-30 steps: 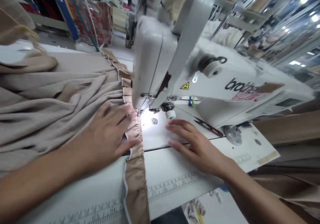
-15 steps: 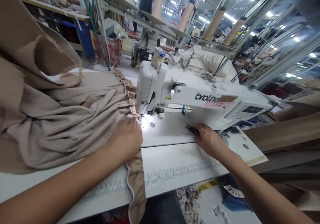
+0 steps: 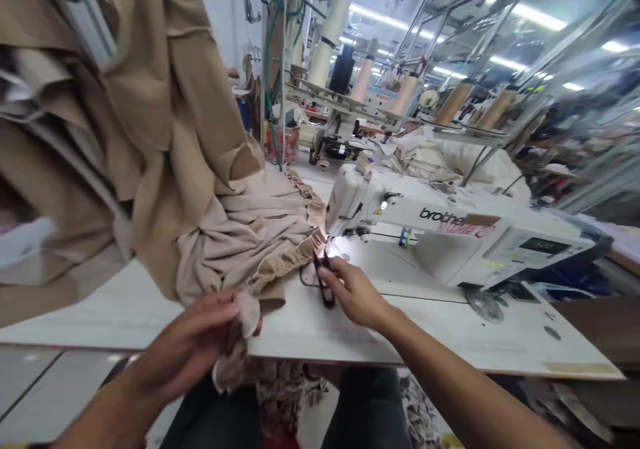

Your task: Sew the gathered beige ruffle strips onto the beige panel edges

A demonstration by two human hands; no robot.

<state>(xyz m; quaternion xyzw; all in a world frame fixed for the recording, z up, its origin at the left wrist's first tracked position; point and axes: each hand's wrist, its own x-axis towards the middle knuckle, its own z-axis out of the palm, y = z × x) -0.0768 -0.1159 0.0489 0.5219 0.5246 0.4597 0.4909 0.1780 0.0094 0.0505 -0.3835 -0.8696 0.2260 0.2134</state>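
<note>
My right hand (image 3: pixel 359 297) is closed around dark thread snips (image 3: pixel 325 289), whose parted blades point away from me beside the needle area. At the table's front edge, my left hand (image 3: pixel 193 342) has its fingers wrapped on a pale end of a ruffle strip (image 3: pixel 247 312); more of it hangs below. A gathered beige ruffle (image 3: pixel 283 261) runs along the edge of the taupe fabric (image 3: pixel 240 225) up to the lit needle area. The white sewing machine (image 3: pixel 400 209) stands just behind the snips.
Large brown fabric pieces (image 3: pixel 185 102) hang at the left. Thread cones (image 3: pixel 360 79) stand on a rack behind the machine. White cloth (image 3: pixel 465 155) is heaped at the back. The white table (image 3: pixel 320 332) ends just above my knees.
My right hand has brought the snips left from under the machine arm to the needle area. My left hand has left the needle and moved toward me, holding the strip. The view has shifted.
</note>
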